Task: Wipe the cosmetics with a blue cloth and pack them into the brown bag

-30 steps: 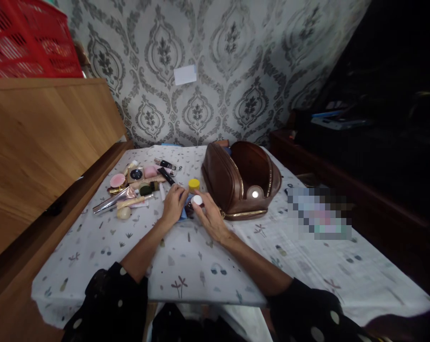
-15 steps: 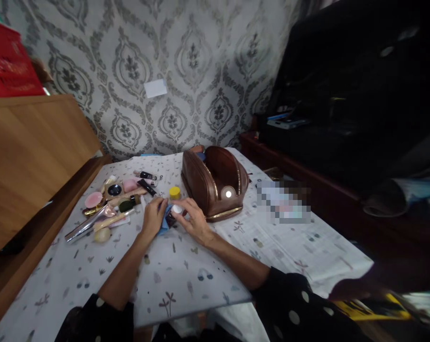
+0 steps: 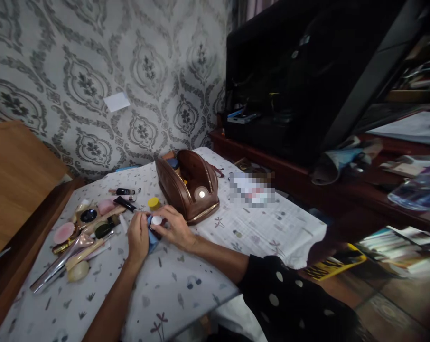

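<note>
My right hand (image 3: 175, 229) is closed around a small dark bottle with a white cap (image 3: 156, 220), its fingers near the cap. Pressed up against it from the other side, my left hand (image 3: 138, 234) grips a blue cloth (image 3: 153, 241) that lies against the bottle. Most of the bottle is hidden by the fingers and cloth. Just behind the hands stands a yellow-lidded jar (image 3: 153, 204). To the right of it, a brown toiletry bag (image 3: 175, 194) gapes with its zip undone, and a few items show inside.
Makeup lies in a pile on the left: a pink compact (image 3: 64, 232), a silver tube (image 3: 46, 275), a black tube (image 3: 125, 203) and a sponge (image 3: 78, 271). A patterned cloth (image 3: 215, 256) covers the table. A television (image 3: 272, 71) stands at the right.
The view has swung to the right, so the table and bag sit further left in the picture. Both hands stay together at the bottle and cloth.
</note>
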Demonstrator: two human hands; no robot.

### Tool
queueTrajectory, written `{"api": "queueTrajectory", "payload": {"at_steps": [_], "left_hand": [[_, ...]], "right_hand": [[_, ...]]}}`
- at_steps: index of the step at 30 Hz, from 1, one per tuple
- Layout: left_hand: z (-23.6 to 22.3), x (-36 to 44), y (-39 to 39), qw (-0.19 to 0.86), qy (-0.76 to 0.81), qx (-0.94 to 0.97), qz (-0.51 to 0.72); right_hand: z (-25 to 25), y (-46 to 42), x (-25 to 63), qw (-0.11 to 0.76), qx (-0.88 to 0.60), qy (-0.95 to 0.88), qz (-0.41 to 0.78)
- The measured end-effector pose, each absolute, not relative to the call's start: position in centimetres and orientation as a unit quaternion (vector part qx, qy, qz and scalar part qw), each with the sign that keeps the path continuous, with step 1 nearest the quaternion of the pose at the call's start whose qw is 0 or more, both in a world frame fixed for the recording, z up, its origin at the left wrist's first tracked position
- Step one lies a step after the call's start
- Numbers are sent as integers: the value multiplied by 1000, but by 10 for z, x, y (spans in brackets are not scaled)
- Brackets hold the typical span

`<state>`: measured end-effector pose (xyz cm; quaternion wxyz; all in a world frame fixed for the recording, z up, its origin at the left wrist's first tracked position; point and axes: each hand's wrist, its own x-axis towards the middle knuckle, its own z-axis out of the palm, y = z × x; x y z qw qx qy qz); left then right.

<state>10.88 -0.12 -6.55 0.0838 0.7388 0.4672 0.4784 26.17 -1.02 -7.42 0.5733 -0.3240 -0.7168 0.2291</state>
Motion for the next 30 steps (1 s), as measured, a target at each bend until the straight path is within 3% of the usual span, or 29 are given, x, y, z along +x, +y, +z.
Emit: {"api": "queueTrajectory", "payload": {"at_steps": [15,30], "left_hand": [[-77,90,17,102,513,741,421],[-52,113,-10,10,443,755,484]], "right_hand": [[-66,-4,273,494,-300,-800,162],[-60,-8,275,489,-358,-782,144]]}}
